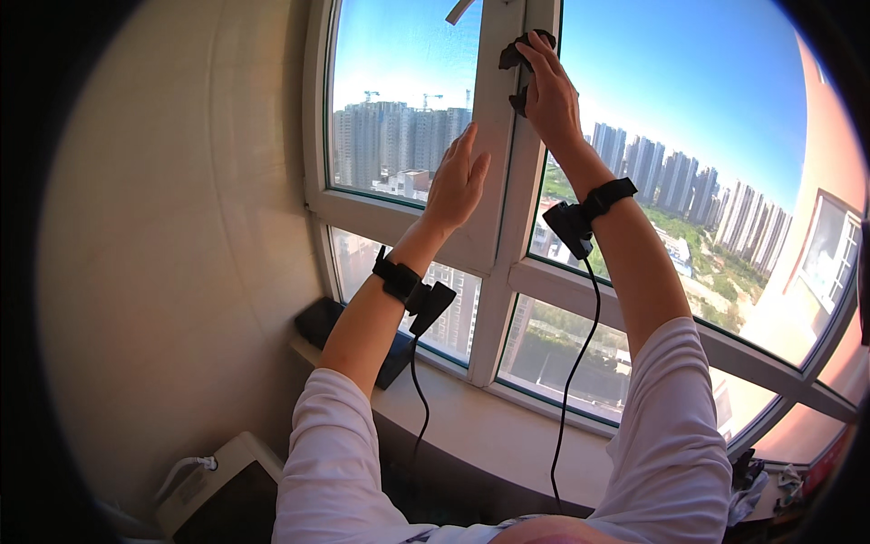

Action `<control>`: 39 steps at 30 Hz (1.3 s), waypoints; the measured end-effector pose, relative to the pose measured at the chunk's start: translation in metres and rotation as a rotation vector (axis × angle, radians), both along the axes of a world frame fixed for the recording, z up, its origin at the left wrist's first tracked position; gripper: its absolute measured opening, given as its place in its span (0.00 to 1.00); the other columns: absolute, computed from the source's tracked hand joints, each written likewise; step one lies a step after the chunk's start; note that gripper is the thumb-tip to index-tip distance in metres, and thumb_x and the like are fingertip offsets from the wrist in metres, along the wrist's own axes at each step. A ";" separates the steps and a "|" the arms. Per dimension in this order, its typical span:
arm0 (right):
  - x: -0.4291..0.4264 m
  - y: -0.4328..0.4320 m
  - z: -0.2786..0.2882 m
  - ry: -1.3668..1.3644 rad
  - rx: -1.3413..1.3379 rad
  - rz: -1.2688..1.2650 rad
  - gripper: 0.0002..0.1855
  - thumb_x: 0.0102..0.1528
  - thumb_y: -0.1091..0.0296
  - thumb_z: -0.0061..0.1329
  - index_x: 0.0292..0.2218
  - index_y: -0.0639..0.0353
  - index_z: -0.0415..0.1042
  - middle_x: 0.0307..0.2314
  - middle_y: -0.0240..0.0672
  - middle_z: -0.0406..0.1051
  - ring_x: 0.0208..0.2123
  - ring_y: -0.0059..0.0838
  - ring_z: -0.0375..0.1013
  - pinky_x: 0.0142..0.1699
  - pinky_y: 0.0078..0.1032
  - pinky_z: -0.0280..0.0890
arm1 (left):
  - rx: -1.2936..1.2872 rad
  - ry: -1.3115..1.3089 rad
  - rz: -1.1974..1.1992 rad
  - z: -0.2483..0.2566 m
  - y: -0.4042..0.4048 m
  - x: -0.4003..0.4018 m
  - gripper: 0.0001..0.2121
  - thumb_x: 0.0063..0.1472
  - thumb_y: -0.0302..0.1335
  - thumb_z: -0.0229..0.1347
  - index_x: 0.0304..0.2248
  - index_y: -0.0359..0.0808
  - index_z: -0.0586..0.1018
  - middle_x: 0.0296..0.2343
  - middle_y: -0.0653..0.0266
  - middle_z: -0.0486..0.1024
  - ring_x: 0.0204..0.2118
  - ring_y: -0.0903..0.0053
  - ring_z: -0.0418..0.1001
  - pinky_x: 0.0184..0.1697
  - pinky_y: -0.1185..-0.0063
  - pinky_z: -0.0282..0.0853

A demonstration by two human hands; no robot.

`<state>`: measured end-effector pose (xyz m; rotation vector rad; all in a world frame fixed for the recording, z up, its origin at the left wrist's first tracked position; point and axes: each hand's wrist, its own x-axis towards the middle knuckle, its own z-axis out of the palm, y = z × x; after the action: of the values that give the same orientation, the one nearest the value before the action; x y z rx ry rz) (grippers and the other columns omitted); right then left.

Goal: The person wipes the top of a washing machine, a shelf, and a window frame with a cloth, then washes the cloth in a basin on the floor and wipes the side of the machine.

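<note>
My right hand (554, 98) presses a dark crumpled cloth (527, 51) against the upright white mullion (522, 143) between two window panes. Parts of the cloth stick out past the fingers and beside the palm; the rest is hidden under the hand. Lower and to the left, my left hand (457, 183) is raised with its fingers extended and thumb apart, holding nothing. It is in front of the left window sash (486, 224), near the edge of the glass; whether it touches is hard to tell. A window handle (460, 11) shows at the top.
Black straps with dark devices (433, 306) sit on both wrists, each trailing a black cable (578, 360). Dark box-like objects (319, 323) stand on the windowsill (476, 415) at left. A beige appliance (217, 483) with a white hose is lower left. Plastic bags (747, 500) lie lower right.
</note>
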<state>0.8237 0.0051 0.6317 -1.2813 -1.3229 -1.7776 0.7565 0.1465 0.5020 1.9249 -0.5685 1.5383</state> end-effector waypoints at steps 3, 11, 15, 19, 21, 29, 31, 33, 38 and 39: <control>0.043 0.009 0.013 -0.043 -0.073 -0.256 0.24 0.55 0.81 0.38 0.52 0.54 0.64 0.57 0.35 0.56 0.61 0.37 0.49 0.65 0.34 0.48 | 0.064 -0.033 0.000 -0.002 -0.011 0.007 0.24 0.66 0.36 0.43 0.55 0.28 0.60 0.54 0.46 0.60 0.58 0.56 0.57 0.59 0.68 0.54; 0.018 0.012 -0.107 0.011 -0.441 -0.325 0.23 0.46 0.79 0.43 0.47 0.66 0.67 0.54 0.44 0.59 0.61 0.44 0.48 0.65 0.42 0.40 | -0.055 0.236 -0.023 -0.090 0.021 0.007 0.21 0.66 0.39 0.45 0.54 0.37 0.66 0.55 0.53 0.60 0.54 0.63 0.65 0.50 0.76 0.67; 0.014 -0.002 -0.195 0.038 -0.533 -0.448 0.25 0.51 0.78 0.47 0.52 0.52 0.66 0.57 0.31 0.57 0.62 0.31 0.50 0.65 0.31 0.47 | -0.120 0.207 -0.023 -0.128 0.023 -0.002 0.20 0.66 0.39 0.45 0.53 0.36 0.67 0.53 0.54 0.62 0.51 0.66 0.67 0.49 0.77 0.68; 0.000 -0.017 -0.264 0.190 -0.682 -0.475 0.27 0.49 0.78 0.47 0.52 0.49 0.66 0.57 0.25 0.56 0.62 0.26 0.49 0.67 0.31 0.43 | -0.178 0.287 -0.007 -0.164 0.017 -0.013 0.20 0.66 0.38 0.45 0.52 0.35 0.68 0.51 0.55 0.65 0.50 0.68 0.68 0.49 0.77 0.67; 0.005 -0.024 -0.284 0.221 -0.731 -0.405 0.33 0.46 0.81 0.48 0.54 0.48 0.63 0.59 0.25 0.53 0.62 0.28 0.46 0.66 0.29 0.46 | -0.128 0.277 0.040 -0.182 0.018 -0.013 0.20 0.66 0.39 0.46 0.51 0.35 0.69 0.49 0.57 0.68 0.46 0.71 0.70 0.47 0.78 0.67; -0.015 -0.037 -0.372 0.536 -0.815 -0.332 0.30 0.40 0.79 0.57 0.47 0.52 0.69 0.54 0.27 0.62 0.58 0.30 0.57 0.59 0.27 0.58 | -0.371 0.473 -0.066 -0.260 0.015 -0.049 0.18 0.64 0.38 0.48 0.47 0.35 0.72 0.45 0.54 0.70 0.43 0.68 0.72 0.42 0.75 0.69; -0.024 -0.049 -0.416 0.670 -0.771 -0.210 0.26 0.43 0.84 0.51 0.46 0.54 0.70 0.52 0.30 0.63 0.58 0.33 0.57 0.59 0.29 0.59 | -0.389 0.561 -0.075 -0.284 0.004 -0.064 0.18 0.64 0.38 0.48 0.47 0.34 0.72 0.46 0.54 0.70 0.43 0.68 0.72 0.43 0.74 0.69; -0.056 -0.058 -0.465 0.874 -0.815 -0.146 0.22 0.47 0.83 0.45 0.46 0.61 0.70 0.52 0.38 0.64 0.58 0.40 0.56 0.59 0.32 0.56 | -0.338 0.730 -0.057 -0.319 -0.003 -0.088 0.17 0.64 0.37 0.48 0.46 0.35 0.73 0.46 0.54 0.69 0.44 0.64 0.72 0.45 0.71 0.69; -0.124 -0.104 -0.591 1.231 -0.956 -0.477 0.29 0.58 0.58 0.40 0.57 0.59 0.55 0.60 0.44 0.47 0.64 0.41 0.41 0.64 0.43 0.40 | 0.135 0.864 0.263 -0.444 -0.014 -0.144 0.24 0.63 0.37 0.48 0.54 0.33 0.64 0.55 0.46 0.58 0.58 0.54 0.55 0.59 0.64 0.54; -0.128 -0.097 -0.591 1.271 -0.903 -0.523 0.29 0.58 0.56 0.38 0.58 0.59 0.55 0.60 0.43 0.48 0.64 0.40 0.40 0.65 0.42 0.39 | 0.133 0.874 0.256 -0.455 -0.014 -0.145 0.24 0.63 0.37 0.48 0.54 0.33 0.64 0.55 0.46 0.58 0.58 0.54 0.55 0.59 0.64 0.54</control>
<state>0.6955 -0.0924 0.0405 -2.7166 -0.9616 -0.1421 0.6118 0.1330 0.0470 2.5713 -0.0337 0.6476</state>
